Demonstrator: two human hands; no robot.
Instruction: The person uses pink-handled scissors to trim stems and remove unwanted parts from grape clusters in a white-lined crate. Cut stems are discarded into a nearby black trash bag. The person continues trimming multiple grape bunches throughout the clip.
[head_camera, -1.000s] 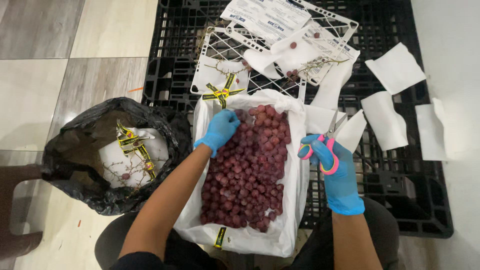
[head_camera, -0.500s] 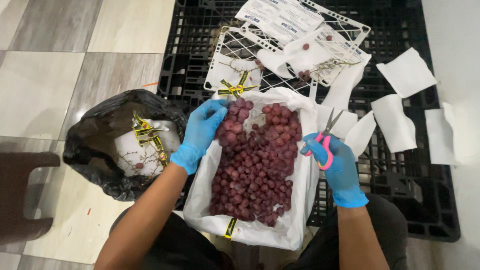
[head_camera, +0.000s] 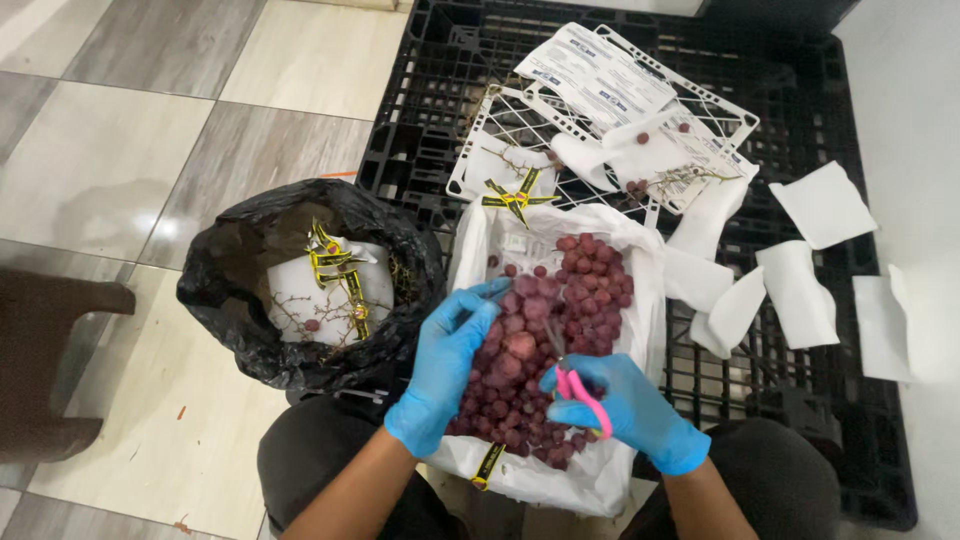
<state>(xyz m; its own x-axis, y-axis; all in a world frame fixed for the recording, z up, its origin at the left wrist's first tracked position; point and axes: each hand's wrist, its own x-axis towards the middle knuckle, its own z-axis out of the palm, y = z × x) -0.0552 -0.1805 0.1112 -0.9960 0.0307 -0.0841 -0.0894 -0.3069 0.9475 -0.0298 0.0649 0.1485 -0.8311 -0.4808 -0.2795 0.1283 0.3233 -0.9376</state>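
A white bag (head_camera: 640, 320) lies open on my lap, full of red grapes (head_camera: 560, 330). My left hand (head_camera: 450, 365), in a blue glove, rests on the left side of the grape pile with its fingers spread over the fruit. My right hand (head_camera: 625, 410), also gloved in blue, holds pink-handled scissors (head_camera: 575, 385) with the blades pointing into the grapes near the left hand's fingertips.
A black bin bag (head_camera: 250, 320) at the left holds stems, white paper and yellow tape. A black plastic pallet (head_camera: 420, 130) lies ahead with white crate lids (head_camera: 600, 110), loose grapes and stems. White paper sheets (head_camera: 800, 290) lie at the right. A dark stool (head_camera: 50, 350) stands at far left.
My right hand has moved left with the scissors from beside the bag onto the grape pile. My left hand has slid down the pile toward me. The view has shifted.
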